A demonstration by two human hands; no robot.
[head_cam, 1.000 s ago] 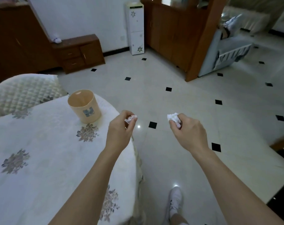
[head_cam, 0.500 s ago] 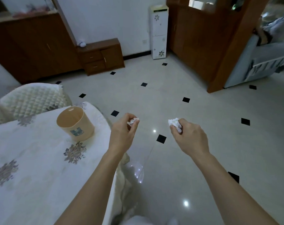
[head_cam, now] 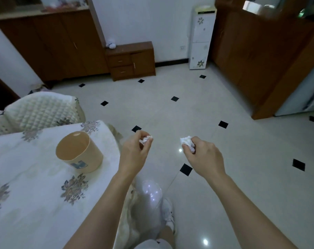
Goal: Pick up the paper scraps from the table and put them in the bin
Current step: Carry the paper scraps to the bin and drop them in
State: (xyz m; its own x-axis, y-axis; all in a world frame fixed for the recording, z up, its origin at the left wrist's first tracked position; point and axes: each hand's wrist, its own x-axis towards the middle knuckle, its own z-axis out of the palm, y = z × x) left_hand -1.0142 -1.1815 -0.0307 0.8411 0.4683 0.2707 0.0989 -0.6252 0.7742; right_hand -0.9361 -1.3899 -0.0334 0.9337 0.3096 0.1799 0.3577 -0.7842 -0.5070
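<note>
**Q:** Layout, quick?

**A:** Table [head_cam: 26, 173] on the left, with the bin [head_cam: 91, 159] upright on it near the edge. My left hand [head_cam: 132, 153] pinches the left scrap [head_cam: 146, 139]. The right scrap [head_cam: 185, 141] is pinched in my right hand [head_cam: 203, 155]. The hands are apart, and both are past the table edge, over the floor [head_cam: 224, 186].

**Q:** What goes wrong from here?

**A:** Probably a drop. Neither scrap is over the bin, and each is held at the fingertips only. If I let go early, it lands on the tiles. The bin looks light and sits close to the edge, so my left forearm could knock it off. My right hand has the longer reach, so a toss from there could miss.

**Q:** Counts?

**A:** One table, one bin, two hands, two scraps, one per hand. I see no scraps on the table. I can't see the bottom of the bin.
</note>
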